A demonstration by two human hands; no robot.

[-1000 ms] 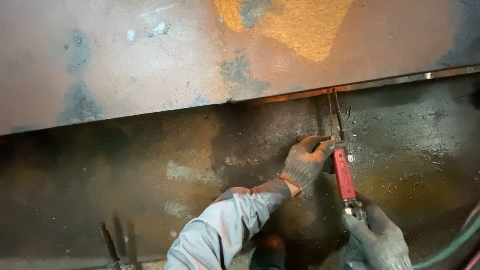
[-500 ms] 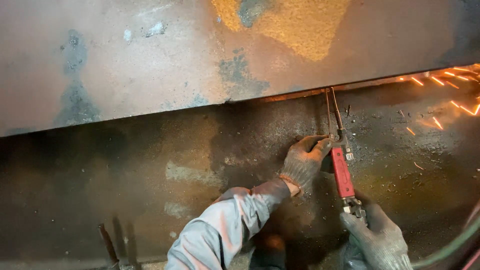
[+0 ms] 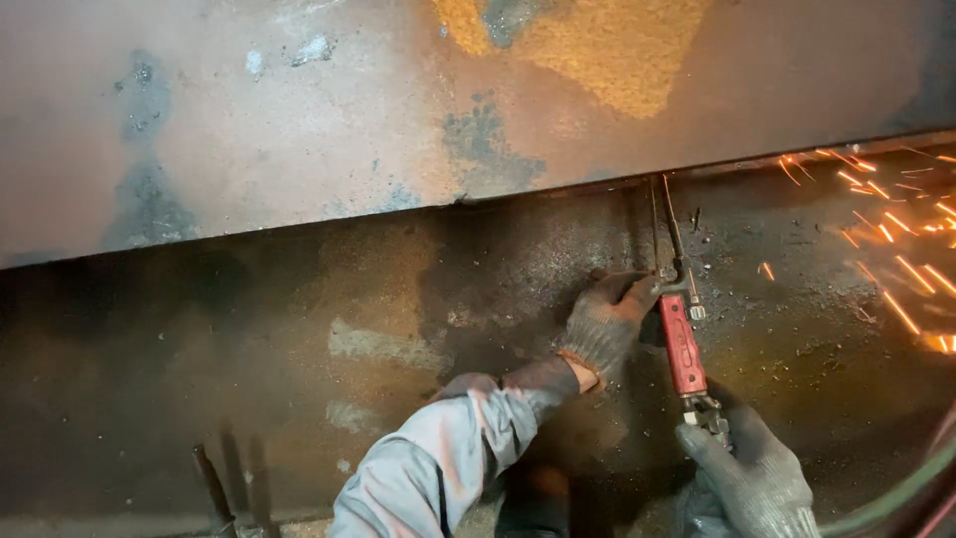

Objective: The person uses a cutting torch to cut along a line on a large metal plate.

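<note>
A cutting torch with a red handle (image 3: 683,344) and thin metal tubes (image 3: 669,224) reaches up to the seam where a rusty upright steel plate (image 3: 349,110) meets the dark floor plate (image 3: 299,349). My left hand (image 3: 607,319), in a grey knit glove, rests on the floor plate and steadies the torch near its valve end. My right hand (image 3: 747,478), also gloved, grips the lower end of the torch at the bottom right.
Orange sparks (image 3: 886,229) fly in from the right edge over the floor plate. A green hose (image 3: 896,498) curves at the bottom right corner. A dark metal piece (image 3: 214,488) stands at the bottom left. Slag bits litter the plate near the torch.
Sparks, absent a second ago, have appeared at the right and grown thicker. Both hands and the torch have stayed nearly still.
</note>
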